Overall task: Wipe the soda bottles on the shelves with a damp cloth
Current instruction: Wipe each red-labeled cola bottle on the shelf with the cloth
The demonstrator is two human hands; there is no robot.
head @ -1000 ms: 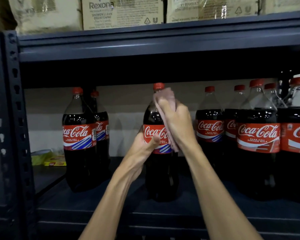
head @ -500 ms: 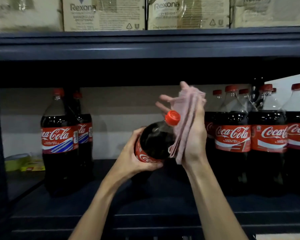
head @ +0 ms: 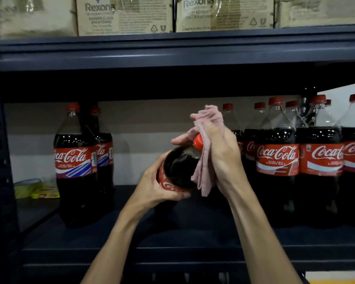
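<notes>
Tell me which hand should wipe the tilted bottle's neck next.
Right, probably. The right hand holds the pink cloth against the tilted bottle beside its red cap. The left hand grips it lower down, so it is busy steadying.

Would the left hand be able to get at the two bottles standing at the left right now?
Probably not yet: the left hand grips the tilted bottle. The gap across to the left bottles looks free, so once emptied, likely yes.
</notes>
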